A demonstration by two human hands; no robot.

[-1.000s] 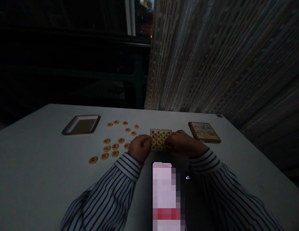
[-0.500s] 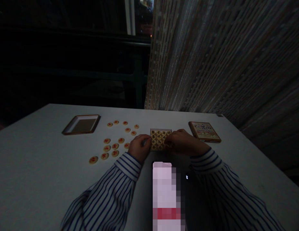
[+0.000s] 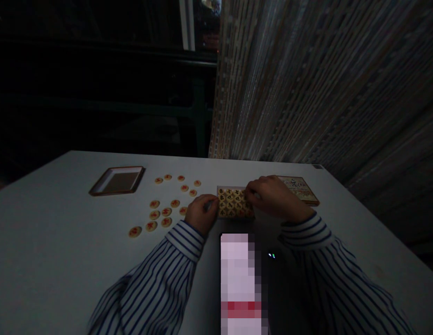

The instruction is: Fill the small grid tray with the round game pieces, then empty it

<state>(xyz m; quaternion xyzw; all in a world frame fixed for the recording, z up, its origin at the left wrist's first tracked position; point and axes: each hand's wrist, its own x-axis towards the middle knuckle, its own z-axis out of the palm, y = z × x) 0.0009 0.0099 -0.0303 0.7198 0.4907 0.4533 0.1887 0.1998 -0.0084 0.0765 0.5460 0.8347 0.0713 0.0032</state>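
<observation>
A small square tray (image 3: 233, 203) packed with round wooden game discs marked in black sits on the white table (image 3: 63, 260) in front of me. My left hand (image 3: 201, 213) is curled against the tray's left edge, fingers closed on it. My right hand (image 3: 274, 196) rests at the tray's far right corner, fingers bent and touching the discs there. Both arms wear striped sleeves.
Several loose discs with red marks (image 3: 166, 210) lie scattered left of the tray. An empty brown-rimmed lid or tray (image 3: 117, 181) stands at the far left. A printed box lid (image 3: 302, 188) lies behind my right hand. A blurred phone (image 3: 240, 284) is near me. A woven curtain (image 3: 324, 83) hangs behind.
My right hand has lifted off the tray's near right side and moved up and right toward its far corner, uncovering more discs. My left hand has stayed put.
</observation>
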